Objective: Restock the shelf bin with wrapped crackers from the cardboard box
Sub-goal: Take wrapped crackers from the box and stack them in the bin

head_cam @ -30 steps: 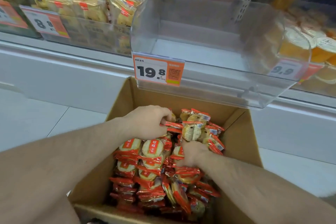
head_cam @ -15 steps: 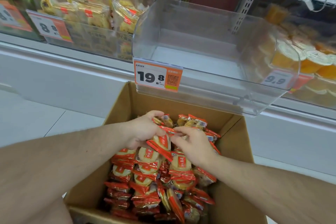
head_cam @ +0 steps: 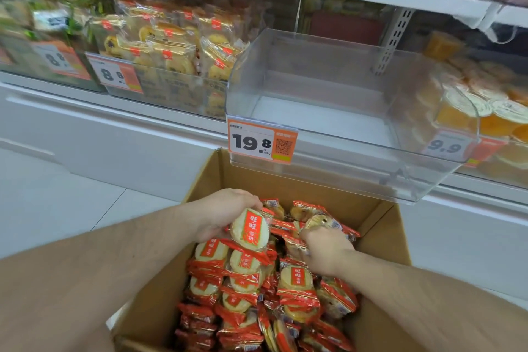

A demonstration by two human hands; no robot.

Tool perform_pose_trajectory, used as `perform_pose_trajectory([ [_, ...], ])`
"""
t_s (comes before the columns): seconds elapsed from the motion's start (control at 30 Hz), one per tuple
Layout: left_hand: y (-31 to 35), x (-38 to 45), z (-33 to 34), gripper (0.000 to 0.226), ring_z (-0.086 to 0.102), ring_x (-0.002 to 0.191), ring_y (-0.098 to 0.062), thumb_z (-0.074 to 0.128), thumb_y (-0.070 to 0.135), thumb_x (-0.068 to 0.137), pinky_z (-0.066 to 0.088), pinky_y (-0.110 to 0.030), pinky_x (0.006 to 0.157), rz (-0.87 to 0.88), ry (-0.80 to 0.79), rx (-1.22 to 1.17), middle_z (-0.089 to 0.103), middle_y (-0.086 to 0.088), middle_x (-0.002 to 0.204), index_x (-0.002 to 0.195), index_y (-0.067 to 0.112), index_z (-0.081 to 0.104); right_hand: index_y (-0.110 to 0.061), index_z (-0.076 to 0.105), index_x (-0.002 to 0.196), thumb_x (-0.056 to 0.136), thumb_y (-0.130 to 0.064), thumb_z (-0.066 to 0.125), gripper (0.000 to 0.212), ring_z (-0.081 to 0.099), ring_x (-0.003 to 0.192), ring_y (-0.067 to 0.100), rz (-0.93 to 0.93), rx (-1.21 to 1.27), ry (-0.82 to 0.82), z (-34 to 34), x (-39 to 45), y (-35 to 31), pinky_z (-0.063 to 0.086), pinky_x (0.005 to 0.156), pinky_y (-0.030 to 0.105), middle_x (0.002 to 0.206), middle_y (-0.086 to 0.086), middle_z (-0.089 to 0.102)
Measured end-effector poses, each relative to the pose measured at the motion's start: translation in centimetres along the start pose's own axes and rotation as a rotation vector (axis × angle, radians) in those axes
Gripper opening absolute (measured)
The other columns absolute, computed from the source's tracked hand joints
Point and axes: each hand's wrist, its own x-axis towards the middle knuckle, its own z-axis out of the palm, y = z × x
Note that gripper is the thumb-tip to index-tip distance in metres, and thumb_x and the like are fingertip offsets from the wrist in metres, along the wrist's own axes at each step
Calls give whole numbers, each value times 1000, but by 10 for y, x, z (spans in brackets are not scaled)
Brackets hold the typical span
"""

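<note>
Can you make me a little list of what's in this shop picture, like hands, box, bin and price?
left hand: holds a wrapped cracker lifted above the pile
right hand: grips more crackers in the box
cardboard box: open, on the floor, packed with red-and-white cracker packs
clear bin: on the shelf above the box, nothing inside
price tag: orange and white, reads 19.8
neighbour bins: already hold other snacks

My head camera looks forward and down: the cardboard box [head_cam: 160, 280] sits near below me, the clear shelf bin [head_cam: 357, 168] farther ahead, its left neighbours seemingly blurred.
</note>
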Motion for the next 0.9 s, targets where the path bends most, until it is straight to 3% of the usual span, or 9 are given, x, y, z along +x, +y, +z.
perform_pose_trajectory([
  [0.13,4,-7,-6,31,64,91,-21,40,41,102,52,-40,84,-7,53,122,69,-6,99,105,22,65,-22,56,103,80,-30,56,24,61,88,20,-71,116,324,-36,-48,-10,52,67,33,102,-4,58],
  [0.23,10,-20,-5,42,65,92,-21,33,48,102,52,-44,90,-5,42,96,71,-9,100,107,20,65,-26,54,96,67,-32,60,31,60,65,13,-220,225,627,-55,-83,-17,49,45,27,91,-7,56],
  [0.4,18,-57,3,56,67,106,-26,34,60,97,51,-44,89,48,-204,-209,73,-10,110,119,17,62,-20,51,93,70,-25,53,23,56,59,17,-336,295,857,-86,-105,-41,49,44,25,87,-1,49],
  [0.5,25,-75,7,26,67,104,-29,62,28,93,48,-51,99,196,-237,-324,72,-10,109,118,22,60,-20,50,105,73,-20,52,31,55,62,19,-356,353,794,-98,-111,-45,51,46,34,95,-4,40],
  [0.6,32,-84,4,44,68,92,-31,69,-1,84,50,-52,88,341,-123,-327,72,-13,105,114,27,54,-23,52,119,71,-19,53,48,54,74,16,-421,449,759,-111,-121,-45,52,55,33,101,-5,41],
  [0.67,38,-89,0,53,64,87,-33,73,-3,77,48,-51,79,418,-104,-291,67,-22,110,112,30,53,-32,51,116,71,-28,56,46,52,79,8,-295,646,768,-128,-129,-49,49,64,26,101,-14,40],
  [0.77,53,-96,-5,68,63,90,-44,72,1,65,48,-59,88,506,-97,-282,62,-27,117,119,37,51,-40,39,119,72,-46,70,56,51,73,0,21,976,613,-157,-125,-48,44,66,14,102,-19,47],
  [0.83,65,-98,-5,73,64,100,-47,71,0,67,50,-57,89,545,-112,-294,62,-21,121,124,40,47,-36,44,123,60,-62,73,74,58,86,0,82,1108,413,-172,-116,-40,53,80,25,111,-17,57],
  [0.9,79,-101,-4,74,67,93,-38,71,-2,71,55,-48,83,596,-118,-271,57,-18,126,124,43,45,-29,57,120,61,-59,77,69,69,97,20,36,1221,291,-187,-112,-40,56,89,47,109,-6,69],
])
